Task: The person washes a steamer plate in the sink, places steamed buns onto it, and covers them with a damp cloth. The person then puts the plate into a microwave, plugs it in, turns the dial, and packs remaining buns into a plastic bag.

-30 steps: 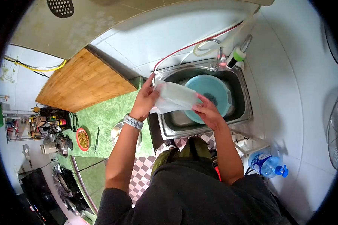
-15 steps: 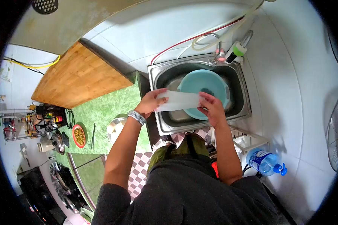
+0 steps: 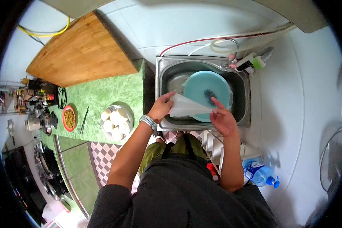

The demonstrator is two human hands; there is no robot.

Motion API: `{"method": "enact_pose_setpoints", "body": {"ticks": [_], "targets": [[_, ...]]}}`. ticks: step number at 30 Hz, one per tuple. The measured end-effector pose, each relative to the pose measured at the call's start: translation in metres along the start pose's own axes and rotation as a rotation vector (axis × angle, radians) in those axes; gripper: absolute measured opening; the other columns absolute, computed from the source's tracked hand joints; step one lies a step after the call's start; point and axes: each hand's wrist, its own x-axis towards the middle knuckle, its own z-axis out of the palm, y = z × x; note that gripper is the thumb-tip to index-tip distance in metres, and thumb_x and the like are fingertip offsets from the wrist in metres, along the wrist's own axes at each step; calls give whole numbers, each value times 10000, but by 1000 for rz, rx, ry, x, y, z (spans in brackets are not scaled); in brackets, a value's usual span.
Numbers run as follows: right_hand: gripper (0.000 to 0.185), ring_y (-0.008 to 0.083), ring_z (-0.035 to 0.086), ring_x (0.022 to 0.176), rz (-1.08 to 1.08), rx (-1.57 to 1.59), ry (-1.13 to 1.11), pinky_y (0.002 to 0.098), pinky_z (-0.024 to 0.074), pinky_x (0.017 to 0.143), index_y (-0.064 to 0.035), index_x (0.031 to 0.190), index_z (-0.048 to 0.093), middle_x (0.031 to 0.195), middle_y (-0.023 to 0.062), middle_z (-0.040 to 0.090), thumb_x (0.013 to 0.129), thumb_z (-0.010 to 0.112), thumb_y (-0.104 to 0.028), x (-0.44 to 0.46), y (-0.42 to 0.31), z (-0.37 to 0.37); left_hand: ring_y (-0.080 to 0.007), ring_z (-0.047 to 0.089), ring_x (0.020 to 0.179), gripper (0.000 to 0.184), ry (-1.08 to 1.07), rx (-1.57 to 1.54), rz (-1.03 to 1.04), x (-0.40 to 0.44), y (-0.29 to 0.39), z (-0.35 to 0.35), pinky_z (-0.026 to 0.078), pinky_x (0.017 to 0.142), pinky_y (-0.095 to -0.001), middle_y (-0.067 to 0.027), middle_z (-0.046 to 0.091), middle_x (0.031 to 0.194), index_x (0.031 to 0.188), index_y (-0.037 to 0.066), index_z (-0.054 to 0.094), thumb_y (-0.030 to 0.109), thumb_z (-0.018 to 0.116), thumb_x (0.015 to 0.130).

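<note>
A thin, translucent white sheet (image 3: 184,105) that looks like soft plastic stretches between both hands above the sink. My left hand (image 3: 161,108), with a watch on its wrist, is closed on the wide left end. My right hand (image 3: 223,119) pinches the sheet's right end, where it narrows to a gathered point. Beneath them, a light blue basin (image 3: 195,81) sits inside the metal sink (image 3: 164,64). A dark patch or object (image 3: 210,95) shows in the basin; its kind is unclear.
On the green counter (image 3: 102,85) are a bowl of round white items (image 3: 117,123), a red-rimmed bowl of food (image 3: 68,118), dark chopsticks (image 3: 84,120) and a leaning wooden board (image 3: 81,53). A faucet (image 3: 230,62) stands behind the sink. A blue pump bottle (image 3: 260,174) is at right.
The sheet has gone from a flat band to a shape tapering toward my right hand, which has moved slightly right and down. The camera view has shifted, showing more of the white items' bowl.
</note>
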Motion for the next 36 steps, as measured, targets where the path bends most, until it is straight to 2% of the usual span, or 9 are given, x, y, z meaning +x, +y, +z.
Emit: {"method": "enact_pose_setpoints", "body": {"ticks": [5, 12, 14, 17, 20, 24, 27, 30, 36], "targets": [[581, 161, 643, 822, 100, 49, 40, 264, 575, 864, -79, 1471, 457, 896, 74, 626, 915, 561, 56, -1, 8, 5, -88, 571, 820, 531, 73, -67, 65, -14, 0, 3, 500, 688, -238, -45, 641, 1101, 1489, 54, 448, 61, 564, 971], [538, 167, 637, 866, 75, -73, 37, 316, 575, 897, -51, 1466, 421, 1240, 151, 563, 951, 556, 29, 12, 17, 15, -30, 503, 730, 540, 69, -63, 175, -25, 25, 7, 423, 598, -190, -4, 622, 1230, 1496, 53, 441, 3, 567, 974], [528, 170, 639, 873, 51, -74, 54, 334, 578, 893, -53, 1464, 416, 1320, 167, 533, 961, 556, 17, 15, 22, 16, -40, 511, 664, 579, 86, 12, 277, -32, 40, 7, 449, 579, -214, 34, 601, 877, 1513, 108, 429, 47, 609, 965], [529, 203, 662, 932, 58, -119, -25, 393, 578, 914, -62, 1463, 411, 1301, 167, 561, 964, 577, -8, 20, 34, 22, -26, 481, 622, 594, 31, 65, 358, -48, 70, 12, 432, 552, -212, 44, 572, 833, 1523, 104, 413, 22, 605, 966], [511, 234, 675, 996, 167, -121, -79, 441, 570, 941, -67, 1463, 411, 1253, 143, 594, 982, 582, -77, 19, 46, 46, -9, 451, 615, 605, -30, 170, 412, -63, 101, 15, 423, 547, -209, 0, 648, 1013, 1530, 76, 388, -15, 581, 964], [521, 262, 668, 1043, 237, -128, -247, 508, 555, 935, -99, 1471, 417, 1254, 107, 611, 1013, 575, -289, 25, 65, 58, -77, 562, 1109, 639, -140, 244, 476, -84, 143, 20, 482, 822, -215, -102, 400, 1576, 1540, 21, 345, -107, 514, 937], [618, 243, 537, 1265, 353, -284, -296, 520, 422, 1055, -124, 1503, 394, 1369, 97, 562, 1007, 541, -463, 19, 59, 82, -127, 518, 1270, 653, -194, 272, 525, -89, 154, 22, 484, 912, -243, -121, 364, 1596, 1545, 15, 332, -107, 524, 933], [600, 232, 499, 1298, 185, -223, -408, 530, 343, 1121, -136, 1529, 360, 1396, 84, 541, 1031, 499, -440, 35, 70, 79, -185, 432, 1395, 669, -234, 346, 535, -99, 166, 27, 450, 1022, -290, -140, 330, 1612, 1550, 10, 318, -106, 538, 928], [560, 227, 573, 1172, -120, 351, -463, 443, 498, 991, -168, 1394, 318, 1318, 92, 549, 949, 654, -112, 56, 76, 81, -238, 303, 1487, 688, -276, 374, 599, -105, 177, 31, 277, 1184, -370, -141, 334, 1610, 1549, 12, 324, -103, 550, 910]]}}
